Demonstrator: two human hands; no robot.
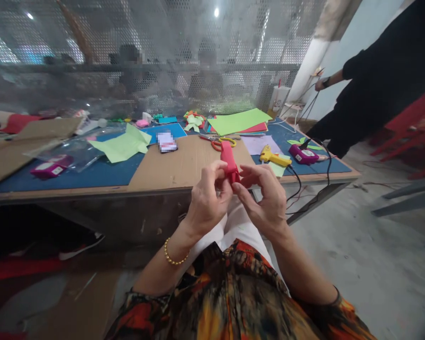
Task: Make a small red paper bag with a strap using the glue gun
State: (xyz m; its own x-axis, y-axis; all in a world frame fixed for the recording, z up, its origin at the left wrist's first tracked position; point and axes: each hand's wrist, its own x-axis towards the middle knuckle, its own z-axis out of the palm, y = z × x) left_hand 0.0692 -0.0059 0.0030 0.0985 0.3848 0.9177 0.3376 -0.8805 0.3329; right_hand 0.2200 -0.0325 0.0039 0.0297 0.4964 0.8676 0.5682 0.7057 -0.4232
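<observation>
A red folded strip [228, 158], which looks like paper or thin foam, stands up between my two hands over the table's front edge. Its lower end is bent into a loop or fold. My left hand [208, 198] pinches it from the left with thumb and fingers. From the other side, my right hand [265, 196] has its thumb and fingertips closed on the lower folded part. Just behind the strip lie scissors with orange handles [216, 145] and a pair with yellow handles [230, 140]. Brown cardboard [173, 165] lies under this spot.
Right of my hands lie a yellow glue gun [276, 158] with a black cord and a purple box [303, 154]. Green sheets [239, 122], a phone [167, 142] and plastic film [81, 148] cover the table. A lidded cup [278, 100] stands behind. A person [371, 71] holds cords at right.
</observation>
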